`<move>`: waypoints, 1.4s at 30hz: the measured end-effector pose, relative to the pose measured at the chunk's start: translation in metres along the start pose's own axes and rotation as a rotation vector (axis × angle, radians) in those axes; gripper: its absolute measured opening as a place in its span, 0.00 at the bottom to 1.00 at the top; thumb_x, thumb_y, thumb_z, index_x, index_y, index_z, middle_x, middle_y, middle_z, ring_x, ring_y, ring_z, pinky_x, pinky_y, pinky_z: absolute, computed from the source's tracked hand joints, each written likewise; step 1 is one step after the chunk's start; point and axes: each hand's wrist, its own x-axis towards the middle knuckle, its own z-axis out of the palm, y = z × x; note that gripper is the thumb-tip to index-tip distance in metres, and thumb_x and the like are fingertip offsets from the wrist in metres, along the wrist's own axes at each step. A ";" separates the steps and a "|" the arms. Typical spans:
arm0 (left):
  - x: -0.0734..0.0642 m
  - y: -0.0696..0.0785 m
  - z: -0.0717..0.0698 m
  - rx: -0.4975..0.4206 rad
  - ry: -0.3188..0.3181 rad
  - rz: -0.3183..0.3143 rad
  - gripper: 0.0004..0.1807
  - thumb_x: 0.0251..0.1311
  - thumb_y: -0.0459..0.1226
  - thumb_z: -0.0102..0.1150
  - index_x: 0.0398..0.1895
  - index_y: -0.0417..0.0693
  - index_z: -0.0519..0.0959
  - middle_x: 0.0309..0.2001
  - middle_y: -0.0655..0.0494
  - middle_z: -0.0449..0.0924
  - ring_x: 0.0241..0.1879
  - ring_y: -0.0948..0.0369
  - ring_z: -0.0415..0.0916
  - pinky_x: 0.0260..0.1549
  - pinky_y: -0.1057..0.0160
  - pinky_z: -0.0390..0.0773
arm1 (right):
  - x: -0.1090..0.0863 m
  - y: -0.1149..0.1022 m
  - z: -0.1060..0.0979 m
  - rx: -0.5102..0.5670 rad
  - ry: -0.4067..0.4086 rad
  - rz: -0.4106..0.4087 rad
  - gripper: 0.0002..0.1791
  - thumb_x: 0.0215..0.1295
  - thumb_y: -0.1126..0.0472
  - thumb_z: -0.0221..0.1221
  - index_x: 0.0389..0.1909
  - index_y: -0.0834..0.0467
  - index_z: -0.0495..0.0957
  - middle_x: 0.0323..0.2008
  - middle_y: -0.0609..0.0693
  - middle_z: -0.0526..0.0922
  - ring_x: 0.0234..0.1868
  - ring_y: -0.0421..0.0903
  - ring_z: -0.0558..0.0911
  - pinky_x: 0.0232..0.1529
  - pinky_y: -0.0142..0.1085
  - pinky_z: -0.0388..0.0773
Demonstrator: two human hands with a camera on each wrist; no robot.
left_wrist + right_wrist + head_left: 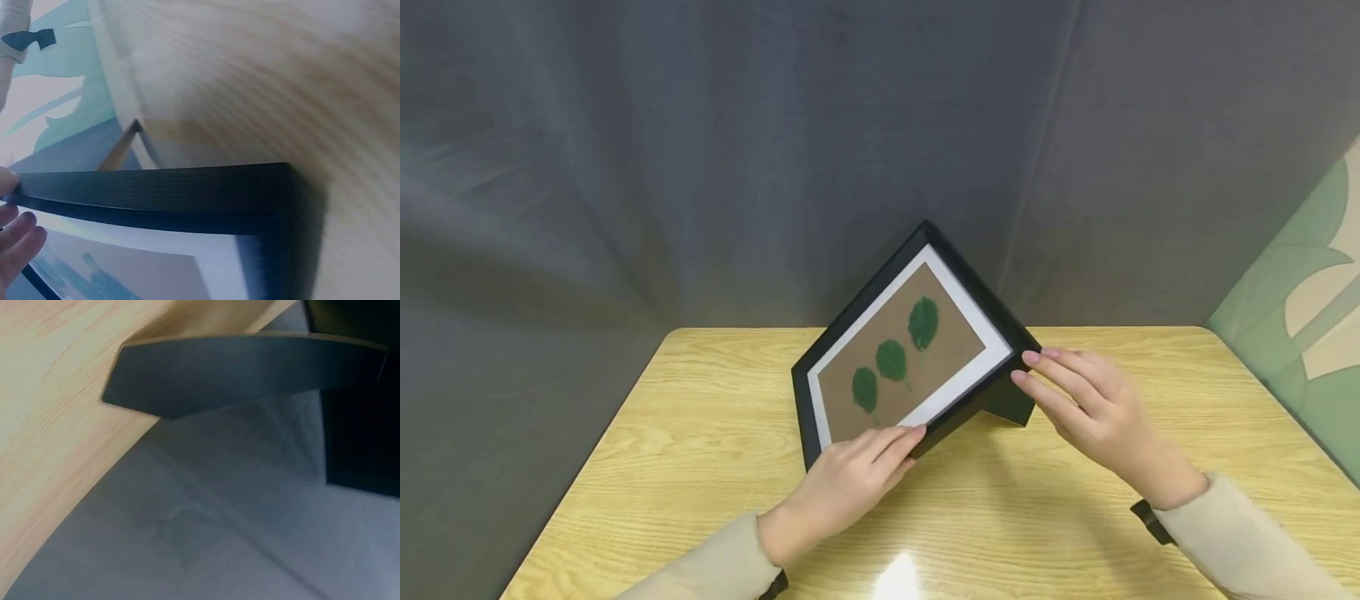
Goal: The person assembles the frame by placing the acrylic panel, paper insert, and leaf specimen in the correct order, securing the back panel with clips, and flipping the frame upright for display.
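Observation:
A black picture frame (972,283) with a white mat and three green leaves on a brown backing is tilted on the table, one corner pointing up. My left hand (853,479) grips its lower edge, fingers over the front, thumb hidden. At the right corner, my right hand (1090,408) holds the frame by its fingertips, thumb out of sight. Behind the frame a dark support leg (1011,407) sticks out. The right wrist view shows that support leg (244,375) angled off the back. In the left wrist view, fingertips (25,247) touch the frame bar (162,190).
The light wood table (700,450) lies under the frame. A grey curtain (737,167) hangs along the back and left. To the right stands a panel (1300,317) with a green leaf pattern.

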 end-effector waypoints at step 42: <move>0.021 0.070 0.033 0.014 -0.118 -0.083 0.22 0.67 0.33 0.36 0.59 0.38 0.75 0.57 0.44 0.78 0.40 0.62 0.79 0.21 0.78 0.78 | -0.040 0.037 0.016 0.110 -0.124 0.293 0.18 0.73 0.65 0.46 0.28 0.66 0.80 0.34 0.61 0.84 0.44 0.59 0.77 0.67 0.23 0.64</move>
